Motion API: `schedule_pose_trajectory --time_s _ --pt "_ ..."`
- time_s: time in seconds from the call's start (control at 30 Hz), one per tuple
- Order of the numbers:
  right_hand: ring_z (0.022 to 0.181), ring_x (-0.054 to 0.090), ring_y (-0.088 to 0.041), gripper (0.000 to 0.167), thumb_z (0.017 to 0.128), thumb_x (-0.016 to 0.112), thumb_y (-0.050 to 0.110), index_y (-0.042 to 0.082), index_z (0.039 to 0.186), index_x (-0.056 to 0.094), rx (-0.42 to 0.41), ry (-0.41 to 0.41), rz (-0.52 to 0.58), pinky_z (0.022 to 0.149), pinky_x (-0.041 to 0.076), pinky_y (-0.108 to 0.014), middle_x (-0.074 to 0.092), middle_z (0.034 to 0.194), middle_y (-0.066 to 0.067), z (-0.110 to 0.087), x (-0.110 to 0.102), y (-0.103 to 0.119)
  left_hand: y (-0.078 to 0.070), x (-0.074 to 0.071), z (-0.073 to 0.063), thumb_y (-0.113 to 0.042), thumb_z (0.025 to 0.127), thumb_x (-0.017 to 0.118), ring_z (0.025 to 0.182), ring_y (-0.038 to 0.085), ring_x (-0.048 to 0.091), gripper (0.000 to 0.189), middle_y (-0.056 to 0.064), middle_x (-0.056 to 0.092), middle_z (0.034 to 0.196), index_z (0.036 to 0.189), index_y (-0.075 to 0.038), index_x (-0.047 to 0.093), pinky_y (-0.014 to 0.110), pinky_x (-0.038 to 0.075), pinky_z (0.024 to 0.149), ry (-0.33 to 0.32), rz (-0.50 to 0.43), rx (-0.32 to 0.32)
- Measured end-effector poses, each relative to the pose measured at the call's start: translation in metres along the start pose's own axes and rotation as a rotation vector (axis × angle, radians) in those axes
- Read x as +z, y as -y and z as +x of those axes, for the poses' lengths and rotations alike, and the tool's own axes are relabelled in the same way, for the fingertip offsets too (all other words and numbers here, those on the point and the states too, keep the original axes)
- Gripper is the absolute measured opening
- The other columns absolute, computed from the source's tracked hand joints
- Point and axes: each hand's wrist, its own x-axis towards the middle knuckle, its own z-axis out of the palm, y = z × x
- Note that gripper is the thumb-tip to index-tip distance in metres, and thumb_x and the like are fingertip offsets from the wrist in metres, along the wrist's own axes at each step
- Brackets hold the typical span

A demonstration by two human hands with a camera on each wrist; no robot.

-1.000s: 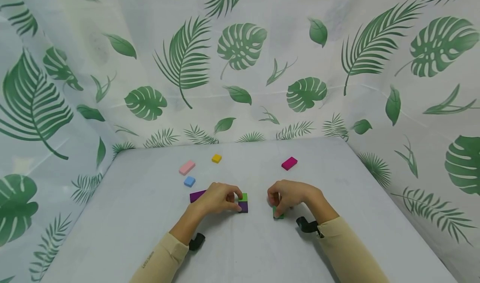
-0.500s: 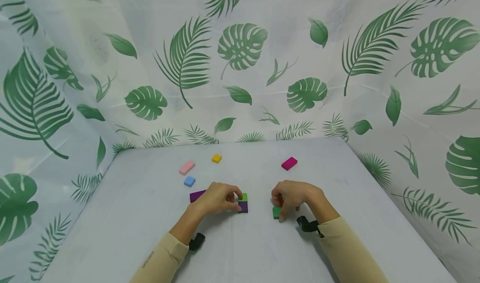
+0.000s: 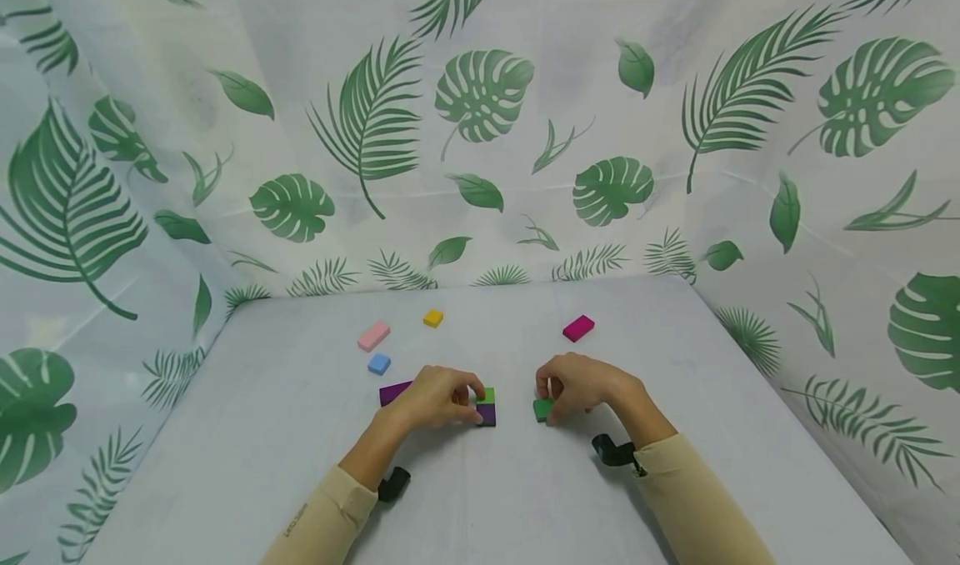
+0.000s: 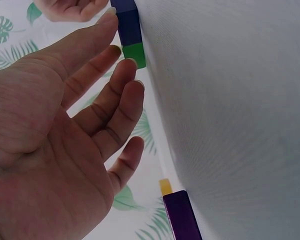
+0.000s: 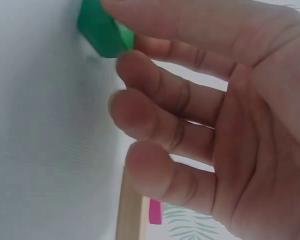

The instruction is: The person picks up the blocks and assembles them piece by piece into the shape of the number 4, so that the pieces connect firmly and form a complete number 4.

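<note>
My left hand (image 3: 468, 400) lies on the table with its fingers nearly straight. Its fingertips (image 4: 121, 55) touch a light green block (image 3: 488, 394) and the dark purple block (image 3: 487, 414) joined to it. A long purple block (image 3: 393, 392) sticks out from under that hand's left side. My right hand (image 3: 547, 400) pinches a small dark green block (image 3: 541, 410) between thumb and fingers, a short gap to the right of the joined pair. In the right wrist view the green block (image 5: 102, 32) sits at the fingertips against the white surface.
On the white table (image 3: 480, 498) farther back lie a pink block (image 3: 373, 335), a blue block (image 3: 378, 363), a yellow block (image 3: 432, 318) and a magenta block (image 3: 578, 327). Leaf-print curtains (image 3: 480, 132) close in the back and both sides.
My right hand has carried the dark green block left and a little away from me, closer to the joined pair. The left hand has stayed put.
</note>
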Motion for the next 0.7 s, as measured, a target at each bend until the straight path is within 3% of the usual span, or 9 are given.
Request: schedule_pose_trajectory --time_s 0.23,0.5,0.7 --pt "0.053 0.059 -0.014 0.021 0.082 0.088 0.009 0.007 0.092 0.07 -0.039 -0.018 0.093 0.054 0.051 -0.03 0.068 0.067 -0.002 0.006 0.001 -0.002 -0.001 0.0 -0.001 -0.033 0.089 0.084 0.071 0.007 0.054 0.029 -0.01 0.063 0.079 0.114 -0.022 0.075 0.024 0.045 0.068 0.007 -0.016 -0.017" --pt "0.059 0.066 -0.017 0.02 0.083 0.085 0.005 0.002 0.097 0.071 -0.043 -0.02 0.207 0.06 0.058 -0.032 0.068 0.069 -0.003 0.009 0.003 -0.007 -0.002 -0.001 -0.001 -0.034 0.088 0.084 0.071 0.008 0.054 0.03 -0.009 0.063 0.079 0.114 -0.022 0.075 0.026 0.043 0.072 0.008 -0.023 -0.023" --pt "0.061 0.064 -0.014 0.017 0.086 0.083 0.007 0.003 0.1 0.073 -0.076 -0.048 0.228 0.061 0.057 -0.03 0.069 0.073 -0.001 0.015 0.006 -0.014 -0.002 0.0 0.0 -0.034 0.088 0.085 0.072 0.008 0.054 0.029 -0.009 0.063 0.078 0.113 -0.023 0.075 0.028 0.043 0.073 0.005 -0.025 -0.03"
